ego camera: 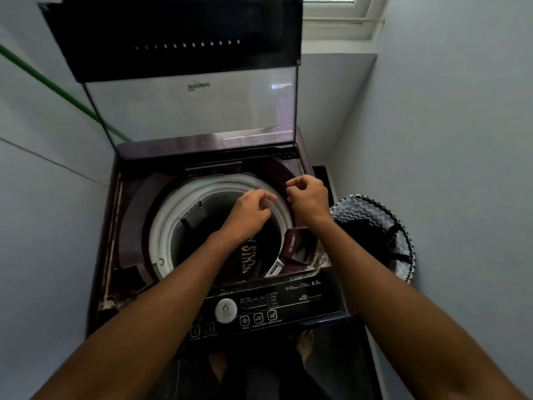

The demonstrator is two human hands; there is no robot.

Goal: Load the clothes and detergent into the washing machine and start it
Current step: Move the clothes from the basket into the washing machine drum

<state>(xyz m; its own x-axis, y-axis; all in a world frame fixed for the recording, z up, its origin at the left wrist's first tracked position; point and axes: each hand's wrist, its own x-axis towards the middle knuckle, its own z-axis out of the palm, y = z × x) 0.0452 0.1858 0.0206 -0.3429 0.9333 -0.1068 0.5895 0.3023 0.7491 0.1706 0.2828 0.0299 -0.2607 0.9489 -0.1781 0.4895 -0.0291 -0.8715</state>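
Note:
The top-load washing machine [138, 215] stands with its glass lid [190, 111] raised. Inside the white-rimmed drum [161, 226] lies a dark garment with white lettering [253, 255]. A detergent drawer [297, 243] labelled DETERGENT sticks out open at the drum's right edge. My left hand [251, 212] hovers over the drum's far right side, fingers loosely bent, with nothing visible in it. Just to its right, over the rim, my right hand [308, 197] has its fingers curled in, thumb and forefinger close together; I see nothing held.
The control panel [305, 298] with a round white knob [225, 310] and buttons runs along the machine's near edge. A laundry basket with a zigzag lining [372, 215] stands to the right. Walls close in on both sides; a green pipe [57, 88] crosses the left wall.

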